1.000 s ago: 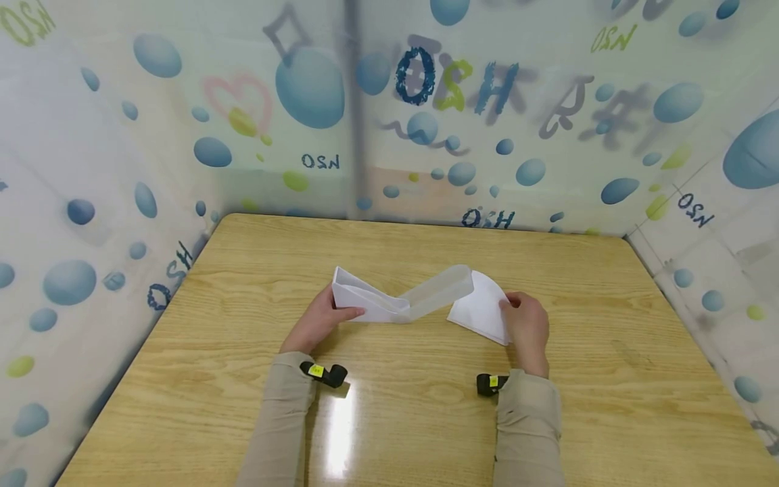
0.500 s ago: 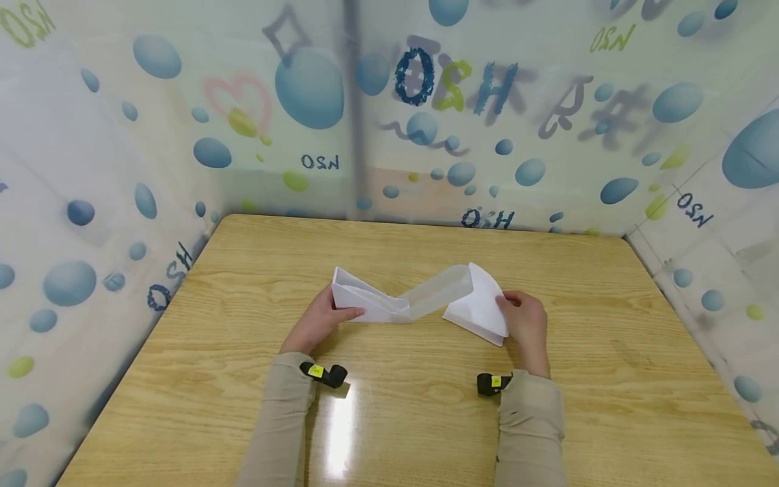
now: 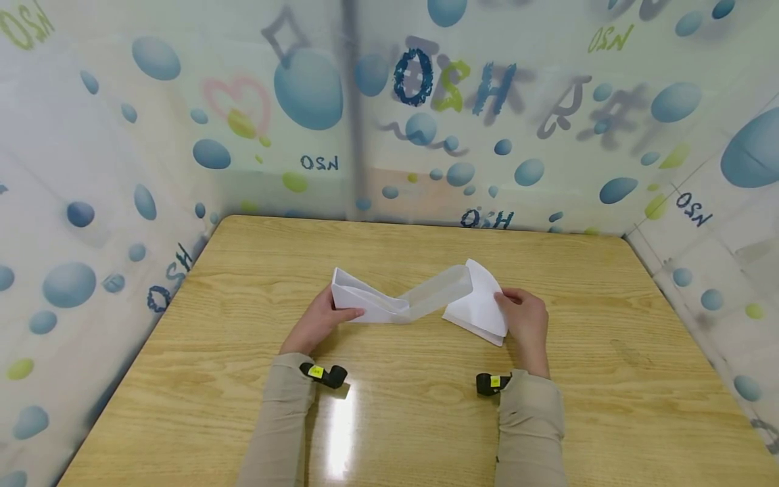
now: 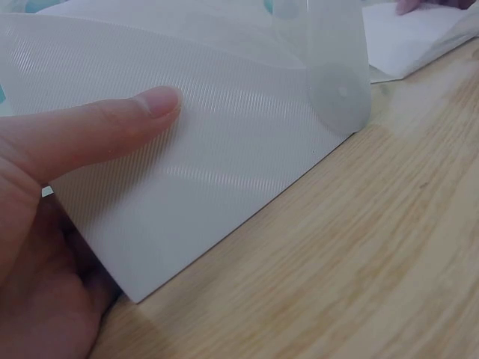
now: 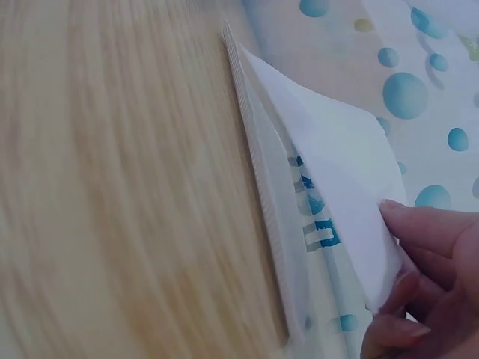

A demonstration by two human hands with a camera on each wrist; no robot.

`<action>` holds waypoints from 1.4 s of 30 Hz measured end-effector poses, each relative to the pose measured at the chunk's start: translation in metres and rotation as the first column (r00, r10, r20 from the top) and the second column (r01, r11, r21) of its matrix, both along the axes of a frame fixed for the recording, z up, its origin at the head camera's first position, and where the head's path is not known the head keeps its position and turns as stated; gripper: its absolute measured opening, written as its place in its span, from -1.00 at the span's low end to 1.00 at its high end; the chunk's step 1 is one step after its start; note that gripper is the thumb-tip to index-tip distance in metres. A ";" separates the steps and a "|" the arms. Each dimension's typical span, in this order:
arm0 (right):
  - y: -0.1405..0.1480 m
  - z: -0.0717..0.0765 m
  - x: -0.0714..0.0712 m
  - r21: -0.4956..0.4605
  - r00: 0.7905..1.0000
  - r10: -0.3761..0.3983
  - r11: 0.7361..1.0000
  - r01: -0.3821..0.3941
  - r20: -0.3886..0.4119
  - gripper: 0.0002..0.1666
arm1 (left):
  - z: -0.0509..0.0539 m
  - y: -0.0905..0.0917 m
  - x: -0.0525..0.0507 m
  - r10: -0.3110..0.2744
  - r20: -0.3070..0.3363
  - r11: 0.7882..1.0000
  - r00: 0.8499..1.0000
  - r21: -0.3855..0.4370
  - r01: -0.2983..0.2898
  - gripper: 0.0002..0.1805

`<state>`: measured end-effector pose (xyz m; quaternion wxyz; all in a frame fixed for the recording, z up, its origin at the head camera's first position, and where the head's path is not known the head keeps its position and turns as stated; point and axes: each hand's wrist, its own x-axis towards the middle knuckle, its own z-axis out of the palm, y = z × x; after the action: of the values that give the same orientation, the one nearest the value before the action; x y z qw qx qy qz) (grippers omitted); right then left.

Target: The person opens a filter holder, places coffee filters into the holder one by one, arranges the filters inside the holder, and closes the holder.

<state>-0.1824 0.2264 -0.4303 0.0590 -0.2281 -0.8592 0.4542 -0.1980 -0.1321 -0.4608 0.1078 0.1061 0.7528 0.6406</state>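
Note:
A white ribbed plastic case (image 3: 372, 308) stands on the table left of centre, its translucent lid (image 3: 438, 291) swung out to the right on a round pivot (image 4: 342, 91). My left hand (image 3: 319, 318) grips the case's left end, thumb across the ribbed front and fingers behind. To the right, my right hand (image 3: 525, 321) pinches the right edge of a white sheet-like piece (image 3: 481, 297) with one curved side. In the right wrist view that white piece (image 5: 337, 149) stands tilted above a thin ribbed panel (image 5: 258, 179), with a gap between them. The far side of the case is hidden.
The wooden table (image 3: 420, 419) runs out on all sides of the hands. Behind and beside it hangs a patterned curtain (image 3: 389, 128) with blue dots and letters. A small black camera (image 3: 325, 374) is strapped at each wrist.
My right hand has moved slightly left, and the white piece's far corner has risen and tilted up, away from the panel below. The left hand and case have stayed put.

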 end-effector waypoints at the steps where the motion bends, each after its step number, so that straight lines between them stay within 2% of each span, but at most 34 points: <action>1: 0.000 0.000 0.000 -0.003 1.000 -0.001 1.000 0.001 0.001 -0.59 | 0.000 0.000 0.000 -0.001 -0.001 1.000 1.000 0.000 0.001 -0.42; 5: 0.000 -0.001 -0.001 0.000 1.000 0.000 1.000 0.000 -0.017 -0.58 | 0.000 0.000 0.000 -0.004 -0.003 1.000 1.000 0.000 0.004 -0.43; 12: -0.002 0.002 -0.002 -0.032 0.995 -0.036 0.999 0.033 -0.092 -0.56 | 0.000 0.000 0.000 0.000 0.000 1.000 1.000 0.006 0.000 -0.43; 18: -0.006 0.006 -0.003 -0.088 0.979 -0.074 0.994 0.058 -0.189 -0.46 | 0.000 0.000 0.001 0.001 0.001 1.000 1.000 0.004 -0.001 -0.44; 23: -0.011 0.010 -0.003 -0.160 0.965 -0.107 0.985 0.070 -0.239 -0.53 | 0.000 0.000 0.001 -0.004 0.000 1.000 1.000 0.006 0.004 -0.44; 28: -0.015 0.012 -0.002 -0.173 0.953 -0.118 0.982 0.071 -0.278 -0.52 | 0.001 0.000 0.001 -0.003 0.008 1.000 1.000 0.007 0.003 -0.42; 35: -0.020 0.016 -0.001 -0.189 0.919 -0.128 0.980 0.060 -0.373 -0.50 | 0.002 0.001 0.001 -0.003 0.010 1.000 1.000 0.006 0.002 -0.42; 42: -0.025 0.021 0.001 -0.266 0.868 -0.139 0.964 0.008 -0.477 -0.57 | 0.001 0.000 0.001 -0.002 0.005 1.000 1.000 0.000 0.002 -0.43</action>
<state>-0.1811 0.2012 -0.4095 0.2631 -0.1438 -0.7406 0.6014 -0.1971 -0.1318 -0.4599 0.1101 0.1052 0.7523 0.6410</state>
